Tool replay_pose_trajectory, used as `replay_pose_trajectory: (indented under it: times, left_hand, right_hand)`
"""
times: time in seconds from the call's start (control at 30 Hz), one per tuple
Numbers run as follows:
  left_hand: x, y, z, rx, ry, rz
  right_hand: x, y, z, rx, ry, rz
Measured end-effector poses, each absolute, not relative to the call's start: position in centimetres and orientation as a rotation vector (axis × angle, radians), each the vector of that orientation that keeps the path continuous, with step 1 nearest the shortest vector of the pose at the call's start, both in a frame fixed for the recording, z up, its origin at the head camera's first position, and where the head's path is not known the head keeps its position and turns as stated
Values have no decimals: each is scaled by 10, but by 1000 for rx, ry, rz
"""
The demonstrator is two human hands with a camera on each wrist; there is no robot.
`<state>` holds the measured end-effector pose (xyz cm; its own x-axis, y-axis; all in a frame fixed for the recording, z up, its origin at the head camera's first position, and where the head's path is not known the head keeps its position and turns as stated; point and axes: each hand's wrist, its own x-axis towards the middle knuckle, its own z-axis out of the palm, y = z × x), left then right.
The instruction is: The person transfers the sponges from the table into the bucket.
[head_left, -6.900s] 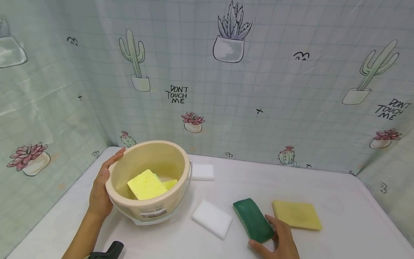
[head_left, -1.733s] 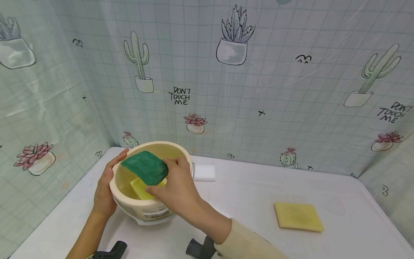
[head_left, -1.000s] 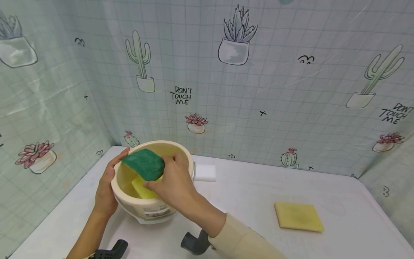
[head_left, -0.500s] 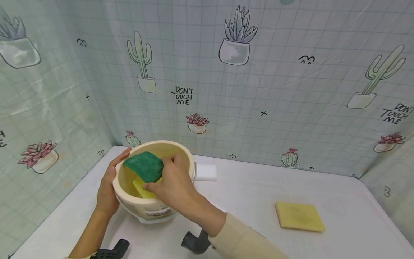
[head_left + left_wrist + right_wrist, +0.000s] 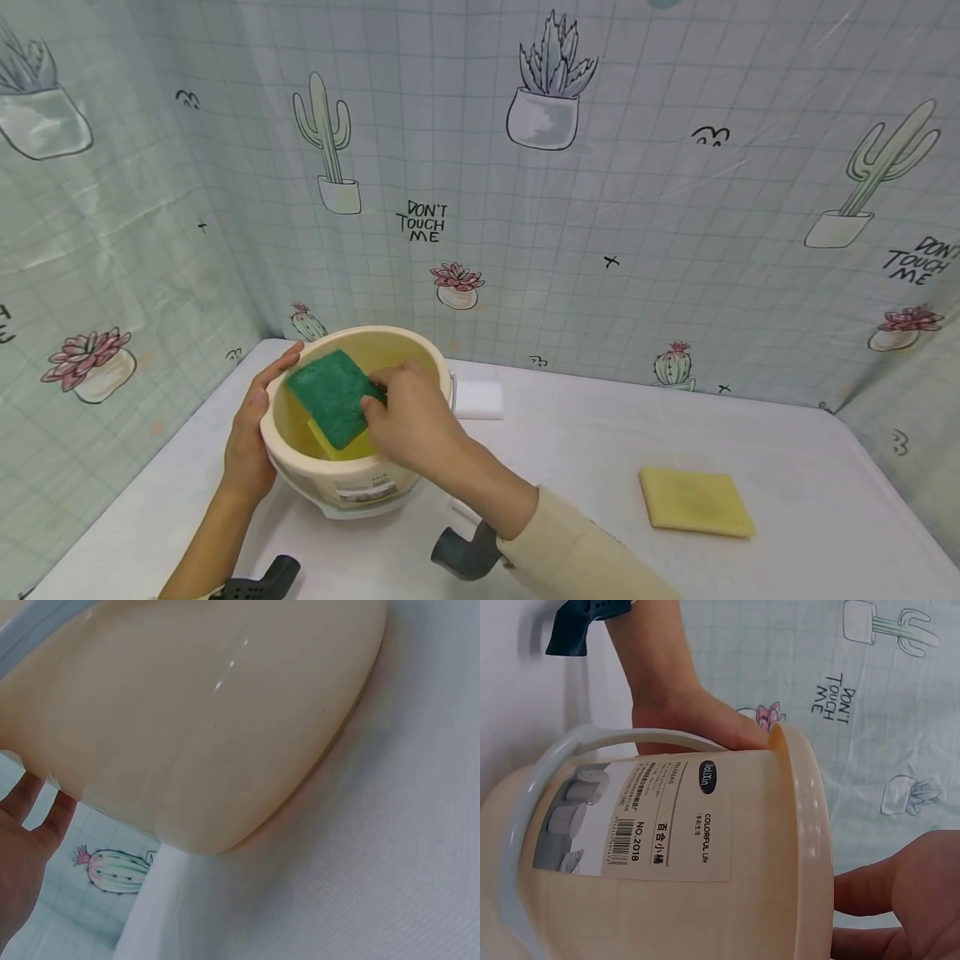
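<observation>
A cream bucket (image 5: 318,473) with a pale handle stands on the table at the left. My left hand (image 5: 248,446) grips its left side, fingers up at the rim; in the right wrist view that hand's thumb lies along the wall. Over the bucket's mouth, partly inside, my right hand (image 5: 412,425) pinches the corner of a green sponge (image 5: 333,396) between thumb and fingers. A yellow sponge (image 5: 358,448) lies beneath it in the bucket, mostly covered. In the right wrist view the bucket's wall (image 5: 705,922) hides the green sponge.
A flat yellow sponge (image 5: 697,502) lies on the white table (image 5: 585,450) at the right. One white sponge (image 5: 480,400) sits behind the bucket. The edge of another white sponge (image 5: 465,512) peeks out under my right forearm. A patterned curtain (image 5: 480,167) hangs behind.
The green sponge has gone from the table, 6.9 s ago, to the bucket's mouth in my right hand. Over the last half second it has turned and its near corner dipped. My left hand stays put.
</observation>
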<state>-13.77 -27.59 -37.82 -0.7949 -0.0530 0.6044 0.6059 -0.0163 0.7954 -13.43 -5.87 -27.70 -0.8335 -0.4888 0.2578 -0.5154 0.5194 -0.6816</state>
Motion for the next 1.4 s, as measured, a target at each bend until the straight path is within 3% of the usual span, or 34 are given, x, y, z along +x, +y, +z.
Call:
replay_pose_trajectory:
  times: [0.63,1.4]
  left_hand:
    - [-135,-274,-375,-461,-1800,-1944]
    - [-134,-272,-372,-445,-1798,-1945]
  right_hand:
    - [-145,-48,-275,944,-2667,1201]
    - [-131,36,-284,791,-2580,1298]
